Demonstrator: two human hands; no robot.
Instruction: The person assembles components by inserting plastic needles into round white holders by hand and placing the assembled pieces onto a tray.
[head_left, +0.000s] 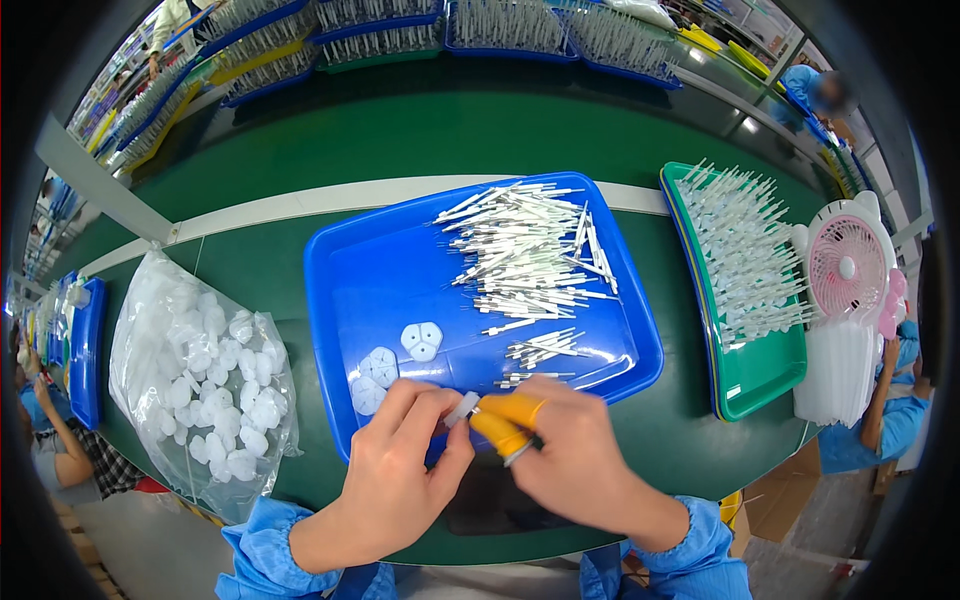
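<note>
Over the near edge of a blue tray [340, 270], my left hand [390, 470] pinches a small white rounded plastic piece [462, 408] between thumb and fingers. Close against that piece, my right hand [575, 445] is closed, with yellow coverings [505, 420] at its thumb and forefinger. Whatever sits between those fingertips is too small and hidden to make out. Beside my left hand, several pale three-lobed plastic pieces [422, 341] lie in the tray. A large pile of thin white rods with metal ends [530, 245] covers the tray's far right, and a smaller group [545, 347] lies nearer.
At left lies a clear plastic bag [150, 350] of white lobed pieces. To the right stand a green tray [765, 385] packed with upright rods, a pink fan [848, 265] and stacked clear plastic [838, 375]. Loaded trays [510, 30] line the back; other people sit at both sides.
</note>
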